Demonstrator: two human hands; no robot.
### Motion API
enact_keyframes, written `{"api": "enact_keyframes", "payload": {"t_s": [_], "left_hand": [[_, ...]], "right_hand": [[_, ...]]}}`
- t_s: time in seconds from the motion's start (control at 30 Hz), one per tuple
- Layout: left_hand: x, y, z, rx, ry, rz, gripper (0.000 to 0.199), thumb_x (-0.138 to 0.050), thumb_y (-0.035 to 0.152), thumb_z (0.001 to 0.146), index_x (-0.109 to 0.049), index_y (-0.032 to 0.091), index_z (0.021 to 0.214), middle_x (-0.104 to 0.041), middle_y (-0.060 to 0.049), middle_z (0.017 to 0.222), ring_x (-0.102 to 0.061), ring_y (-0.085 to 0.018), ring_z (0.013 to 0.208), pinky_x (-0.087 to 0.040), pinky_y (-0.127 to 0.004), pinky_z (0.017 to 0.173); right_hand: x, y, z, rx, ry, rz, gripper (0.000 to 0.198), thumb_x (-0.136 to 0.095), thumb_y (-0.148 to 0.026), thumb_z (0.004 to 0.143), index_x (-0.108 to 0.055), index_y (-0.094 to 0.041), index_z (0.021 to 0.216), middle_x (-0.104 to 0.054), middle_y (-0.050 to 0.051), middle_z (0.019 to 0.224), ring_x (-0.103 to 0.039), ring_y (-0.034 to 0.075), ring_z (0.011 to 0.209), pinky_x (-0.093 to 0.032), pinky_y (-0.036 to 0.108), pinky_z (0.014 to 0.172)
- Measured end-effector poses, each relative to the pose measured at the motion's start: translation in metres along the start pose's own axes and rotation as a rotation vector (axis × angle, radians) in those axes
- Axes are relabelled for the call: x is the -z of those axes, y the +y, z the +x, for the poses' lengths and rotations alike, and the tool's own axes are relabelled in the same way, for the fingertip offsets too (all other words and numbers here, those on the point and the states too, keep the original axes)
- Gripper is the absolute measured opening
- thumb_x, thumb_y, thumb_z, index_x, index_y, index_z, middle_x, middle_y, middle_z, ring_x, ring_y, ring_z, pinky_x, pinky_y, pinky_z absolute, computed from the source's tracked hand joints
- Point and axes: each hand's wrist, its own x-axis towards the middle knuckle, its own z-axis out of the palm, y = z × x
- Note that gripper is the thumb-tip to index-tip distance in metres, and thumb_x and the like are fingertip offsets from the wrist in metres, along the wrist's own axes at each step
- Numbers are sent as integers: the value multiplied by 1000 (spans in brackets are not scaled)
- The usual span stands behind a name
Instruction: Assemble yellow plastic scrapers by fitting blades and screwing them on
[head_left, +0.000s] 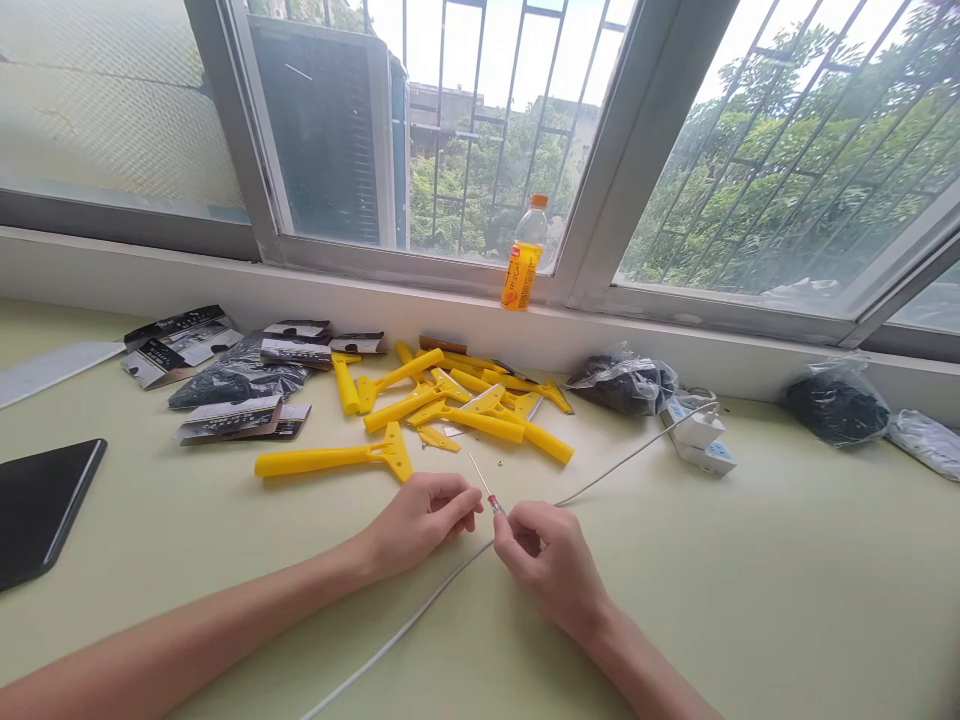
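Note:
My right hand (553, 568) pinches a small screwdriver (494, 504) by its red and clear handle, the thin shaft pointing up and left, away from me. Beside it, my left hand (429, 515) is closed with the fingertips pressed together. Whatever those fingers hold, if anything, is hidden. Just behind the left hand lies a yellow scraper (322, 462) with a long handle and a flared head. Farther back, several more yellow scrapers (480, 422) are heaped together, some with metal blades. A tiny metal nut or screw (500, 463) rests near the screwdriver's tip.
A white cable (405, 628) runs beneath my hands to a power strip (699, 440). Packaging cards (232, 418) and black plastic-wrapped bundles (626, 383) line the back. A black tablet-like device (45, 510) lies left. An orange drink bottle (523, 262) stands on the windowsill.

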Motion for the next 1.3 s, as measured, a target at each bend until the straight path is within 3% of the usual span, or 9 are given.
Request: {"api": "enact_keyframes", "payload": {"t_s": [0.27,0.47,1.03,1.3], "left_hand": [[0,-2,1,1,-16,-19,52,-49,62,91,-67,13,91,-65,-3,79,-51,-6,66,-42,-17,60],[0,-3,1,9,-18,-17,53,-49,63,90,-67,13,91,-65,-3,79,-50,-6,64,-41,-17,58],[0,-1,1,7,-16,-31,54,-49,63,90,-67,12,90,-66,-5,79,-50,-6,64,-40,-16,57],[0,1,1,4,-13,-9,54,-48,63,90,-67,12,90,-66,-4,79,-51,-7,65,-41,-17,59]], "right_hand": [[-1,5,0,-101,114,-77,43,-55,-32,88,-24,-18,61,-26,-4,54,-22,9,53,-23,25,50],[-2,2,0,-7,202,-201,42,-55,-27,85,-24,-17,58,-25,-5,50,-19,8,51,-23,24,50],[-1,0,-2,106,236,-242,41,-55,-23,83,-26,-16,56,-26,-7,47,-15,8,50,-27,23,53],[0,1,0,40,137,-131,40,-53,-28,92,-33,-18,59,-37,-4,52,-31,9,51,-30,25,56]]}}
